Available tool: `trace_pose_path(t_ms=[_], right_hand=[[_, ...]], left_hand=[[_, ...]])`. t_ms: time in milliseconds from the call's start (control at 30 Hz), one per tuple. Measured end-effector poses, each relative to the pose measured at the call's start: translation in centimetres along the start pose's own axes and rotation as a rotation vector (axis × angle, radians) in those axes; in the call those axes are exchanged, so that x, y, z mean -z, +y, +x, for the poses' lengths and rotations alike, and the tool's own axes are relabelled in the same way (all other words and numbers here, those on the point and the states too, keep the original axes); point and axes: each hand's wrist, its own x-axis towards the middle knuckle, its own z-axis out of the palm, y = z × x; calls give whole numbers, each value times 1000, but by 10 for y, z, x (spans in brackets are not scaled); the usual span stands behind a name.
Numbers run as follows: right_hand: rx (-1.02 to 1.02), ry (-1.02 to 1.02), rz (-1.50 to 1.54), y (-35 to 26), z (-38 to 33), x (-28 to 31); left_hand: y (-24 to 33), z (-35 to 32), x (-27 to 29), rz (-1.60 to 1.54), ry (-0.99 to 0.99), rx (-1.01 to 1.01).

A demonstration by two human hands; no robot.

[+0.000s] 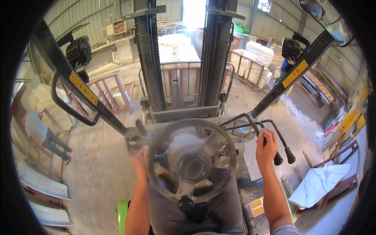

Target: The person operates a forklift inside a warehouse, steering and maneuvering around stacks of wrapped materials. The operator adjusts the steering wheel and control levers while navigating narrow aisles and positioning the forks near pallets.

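I sit in a forklift inside a big shed with corrugated metal walls and a dusty concrete floor [98,164]. The dark mast [184,55] rises straight ahead of me, two heavy uprights with a gap between them, and beyond it stands a stack of pale stone slabs [178,49] on a reddish frame. More pale blocks [256,58] sit on racks to the right of the mast. Two slanted cab pillars with yellow labels run up either side, each carrying a black work lamp [78,51]. On the far left a person [45,135] in a light shirt and jeans bends toward the slabs leaning there. Low on the right a white veined marble slab [319,184] rests on a wooden frame.

The grey steering wheel [191,159] is in front of my lap, its spinner knob at the near rim. My left hand [140,164] sits at the wheel's left rim, partly hidden behind it, so I cannot tell how its grip stands. My right hand [266,147] has its grip clenched around a black control lever [262,135], with two more knobbed levers [284,154] just beside it to the right.
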Motion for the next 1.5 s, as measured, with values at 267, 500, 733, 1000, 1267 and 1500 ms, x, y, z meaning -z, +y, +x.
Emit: trace_pose_path(t_ms=[267,500,733,1000,1267,1500], right_hand=[[72,7,-21,3,30,-9],[115,-2,-61,10,33,-5],[34,-194,-80,-12,-7,40],[64,-94,-277,24,1,91],[-443,-580,-417,53,12,90],[-340,-454,-436,58,-24,92]], left_hand=[[-12,1,-9,-60,1,11],[-9,-6,-17,-73,2,23],[-21,-4,-26,-39,23,18],[-23,-7,-33,-169,17,29],[-19,-12,-25,-31,82,-21],[-17,-13,-16,-1,26,-9]])
